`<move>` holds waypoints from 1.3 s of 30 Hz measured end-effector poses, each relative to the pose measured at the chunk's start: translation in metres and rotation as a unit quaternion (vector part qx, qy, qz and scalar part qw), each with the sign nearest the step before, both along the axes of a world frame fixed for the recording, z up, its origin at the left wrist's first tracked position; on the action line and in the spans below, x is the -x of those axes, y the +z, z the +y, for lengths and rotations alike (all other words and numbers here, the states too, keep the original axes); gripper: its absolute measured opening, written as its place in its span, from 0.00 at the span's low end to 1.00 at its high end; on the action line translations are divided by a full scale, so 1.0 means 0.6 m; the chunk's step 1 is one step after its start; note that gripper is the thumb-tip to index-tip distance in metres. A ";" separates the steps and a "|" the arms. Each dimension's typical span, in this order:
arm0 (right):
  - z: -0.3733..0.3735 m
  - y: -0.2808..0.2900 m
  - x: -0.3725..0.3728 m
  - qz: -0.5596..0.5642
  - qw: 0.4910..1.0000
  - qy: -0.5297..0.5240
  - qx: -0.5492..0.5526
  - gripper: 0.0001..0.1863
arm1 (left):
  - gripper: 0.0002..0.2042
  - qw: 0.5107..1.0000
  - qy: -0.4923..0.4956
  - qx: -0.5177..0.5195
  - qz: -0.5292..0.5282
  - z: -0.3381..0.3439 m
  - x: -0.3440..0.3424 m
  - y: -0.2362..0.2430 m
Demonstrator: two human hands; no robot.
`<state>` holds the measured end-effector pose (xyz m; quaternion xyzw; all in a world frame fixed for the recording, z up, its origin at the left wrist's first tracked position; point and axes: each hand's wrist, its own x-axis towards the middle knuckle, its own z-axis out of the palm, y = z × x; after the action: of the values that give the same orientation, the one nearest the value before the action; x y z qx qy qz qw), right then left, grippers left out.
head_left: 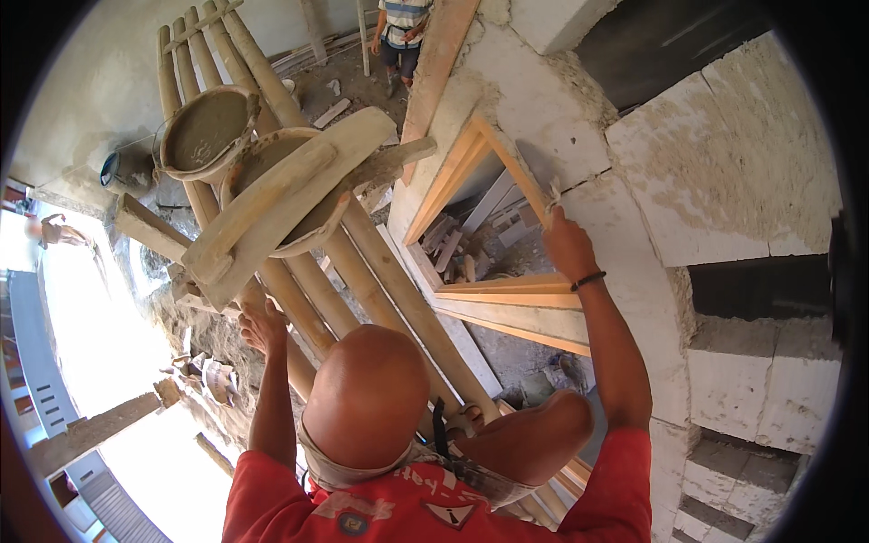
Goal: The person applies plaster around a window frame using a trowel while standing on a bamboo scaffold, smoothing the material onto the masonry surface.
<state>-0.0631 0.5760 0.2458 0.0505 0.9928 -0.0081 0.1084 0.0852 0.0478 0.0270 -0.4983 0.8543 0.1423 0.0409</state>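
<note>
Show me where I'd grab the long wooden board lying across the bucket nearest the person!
Probably grip the board by its lower-left end, coming from the person's side. That end juts out past the bucket's rim, so fingers could likely curl around its edges, and it lies close to the left hand.

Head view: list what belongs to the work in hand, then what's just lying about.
Apparently in use: wooden frame, with the right hand at its right edge; bamboo poles, with the left hand beside them; two buckets of grey mix; wooden boards across one bucket.

Apparently lying about: scraps seen through the frame; pale strip on the floor.
</note>
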 end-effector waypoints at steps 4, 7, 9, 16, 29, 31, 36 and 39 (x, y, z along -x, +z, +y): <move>-0.065 0.041 0.021 0.129 0.989 0.012 0.074 0.22 | 0.40 0.997 -0.042 0.062 0.007 0.006 -0.016 0.007; -0.060 -0.012 0.032 0.208 0.973 0.012 0.100 0.23 | 0.41 0.997 -0.039 0.061 0.015 0.004 -0.016 0.002; -0.035 -0.024 0.053 0.006 0.999 -0.036 0.004 0.24 | 0.41 0.997 -0.044 0.065 0.018 0.013 -0.008 0.000; -0.083 0.005 0.067 0.183 0.980 0.016 0.076 0.24 | 0.41 0.997 -0.038 0.065 0.014 0.007 -0.007 0.009; -0.106 0.065 0.100 0.005 1.000 0.010 0.027 0.27 | 0.41 0.996 -0.031 0.078 0.008 0.003 -0.010 0.010; -0.120 0.089 0.098 0.054 0.996 0.008 0.067 0.27 | 0.40 0.997 -0.030 0.066 0.003 -0.001 -0.009 0.015; -0.148 0.094 0.095 0.115 0.990 0.009 0.083 0.26 | 0.39 0.996 -0.035 0.087 0.007 -0.001 -0.010 0.012; -0.142 0.045 0.103 0.185 0.979 0.013 0.085 0.26 | 0.39 0.995 -0.038 0.088 0.003 0.001 -0.009 0.013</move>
<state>-0.1248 0.4908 0.2731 0.0257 0.9920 -0.0998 -0.0731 0.0907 0.0482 0.0349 -0.4666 0.8819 0.0669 -0.0004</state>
